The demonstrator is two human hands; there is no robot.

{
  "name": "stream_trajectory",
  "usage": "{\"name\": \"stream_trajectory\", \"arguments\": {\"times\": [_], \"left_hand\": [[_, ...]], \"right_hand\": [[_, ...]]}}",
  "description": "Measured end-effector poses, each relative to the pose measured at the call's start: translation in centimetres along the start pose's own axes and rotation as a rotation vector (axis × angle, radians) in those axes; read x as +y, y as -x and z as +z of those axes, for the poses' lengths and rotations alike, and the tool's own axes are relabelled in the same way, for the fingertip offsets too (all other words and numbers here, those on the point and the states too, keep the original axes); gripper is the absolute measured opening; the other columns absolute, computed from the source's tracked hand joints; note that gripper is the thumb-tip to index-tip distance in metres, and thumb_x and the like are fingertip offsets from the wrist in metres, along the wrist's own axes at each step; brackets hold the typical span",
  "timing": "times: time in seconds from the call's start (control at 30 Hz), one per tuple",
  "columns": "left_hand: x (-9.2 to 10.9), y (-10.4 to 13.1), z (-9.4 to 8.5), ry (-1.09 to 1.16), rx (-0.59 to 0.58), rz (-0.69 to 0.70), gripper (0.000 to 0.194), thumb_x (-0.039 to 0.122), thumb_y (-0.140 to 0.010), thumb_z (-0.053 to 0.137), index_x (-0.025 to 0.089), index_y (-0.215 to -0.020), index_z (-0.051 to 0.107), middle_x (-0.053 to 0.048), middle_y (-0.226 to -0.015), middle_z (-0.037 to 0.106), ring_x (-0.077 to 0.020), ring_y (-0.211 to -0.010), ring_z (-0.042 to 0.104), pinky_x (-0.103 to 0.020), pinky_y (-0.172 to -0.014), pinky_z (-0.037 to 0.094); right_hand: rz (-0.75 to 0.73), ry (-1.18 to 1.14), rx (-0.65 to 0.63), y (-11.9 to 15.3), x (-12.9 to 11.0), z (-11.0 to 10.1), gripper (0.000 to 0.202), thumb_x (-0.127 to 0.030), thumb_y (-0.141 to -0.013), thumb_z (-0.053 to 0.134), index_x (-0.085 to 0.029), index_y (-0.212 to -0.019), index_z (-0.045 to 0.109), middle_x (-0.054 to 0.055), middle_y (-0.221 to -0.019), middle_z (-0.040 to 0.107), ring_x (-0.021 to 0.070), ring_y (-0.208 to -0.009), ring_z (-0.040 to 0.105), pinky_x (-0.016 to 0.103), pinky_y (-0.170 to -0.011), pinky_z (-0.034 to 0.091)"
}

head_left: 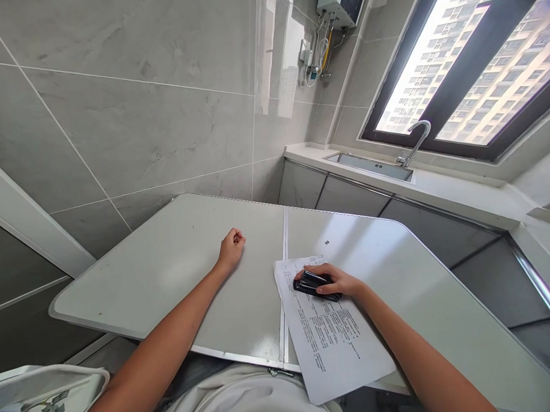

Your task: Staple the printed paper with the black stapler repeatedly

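Observation:
Printed sheets of paper [336,342] lie on the right half of the folding table, partly over its centre seam, with their lower end past the front edge. My right hand [341,280] is wrapped round a black stapler [311,283] that rests on the upper part of the sheets. Left of the seam, my left hand [232,246] is closed on the bare tabletop with its fingers curled. Whether anything small is inside that fist is hidden. Small dark bits, possibly staples [327,242], lie on the table above the sheets.
The pale folding table [169,264] stands by a grey tiled wall. Behind it at the right runs a counter with a sink [375,166] and a faucet [417,142] under a window. A white container [51,379] with cables and other items sits at the bottom left.

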State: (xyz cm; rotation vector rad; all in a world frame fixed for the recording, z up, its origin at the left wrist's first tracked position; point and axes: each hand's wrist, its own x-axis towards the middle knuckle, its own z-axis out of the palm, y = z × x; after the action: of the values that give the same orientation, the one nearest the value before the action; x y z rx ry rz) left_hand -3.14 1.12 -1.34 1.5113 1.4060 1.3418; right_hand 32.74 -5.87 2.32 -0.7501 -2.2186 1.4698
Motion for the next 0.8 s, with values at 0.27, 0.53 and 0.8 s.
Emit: {"name": "stream_trajectory", "arguments": {"times": [0.27,0.53,0.8], "left_hand": [[-0.7,-1.2,-1.0,0.077,-0.009,-0.103,0.013,0.029,-0.081,0.06,0.024,-0.083,0.048,0.004,-0.066,0.055,-0.0139,-0.059,0.05,-0.026,-0.058,0.04],[-2.2,-3.4,-3.9,0.112,-0.109,0.023,0.019,0.038,-0.081,0.066,0.02,-0.088,0.068,-0.004,-0.094,0.068,-0.0171,-0.085,0.06,-0.028,-0.076,0.048],[-2.7,-3.7,-4.9,-0.064,-0.066,0.08,0.024,0.037,-0.082,0.062,0.02,-0.094,0.073,-0.008,-0.103,0.073,-0.0239,-0.097,0.064,-0.037,-0.091,0.051]], "right_hand": [[0.113,0.013,0.203,-5.6,0.1,3.4,0.046,-0.054,-0.086,0.07,-0.019,-0.116,0.073,0.003,-0.102,0.07,0.0243,-0.095,0.063,0.033,-0.084,0.049],[0.086,0.078,0.278,-14.4,-0.6,7.4,0.035,-0.054,-0.086,0.069,-0.02,-0.097,0.069,-0.002,-0.084,0.062,0.0151,-0.075,0.052,0.027,-0.068,0.039],[0.04,0.067,0.33,-19.3,-0.1,7.9,0.042,-0.058,-0.094,0.061,-0.023,-0.115,0.072,0.001,-0.093,0.07,0.0175,-0.081,0.061,0.03,-0.074,0.047]]}}
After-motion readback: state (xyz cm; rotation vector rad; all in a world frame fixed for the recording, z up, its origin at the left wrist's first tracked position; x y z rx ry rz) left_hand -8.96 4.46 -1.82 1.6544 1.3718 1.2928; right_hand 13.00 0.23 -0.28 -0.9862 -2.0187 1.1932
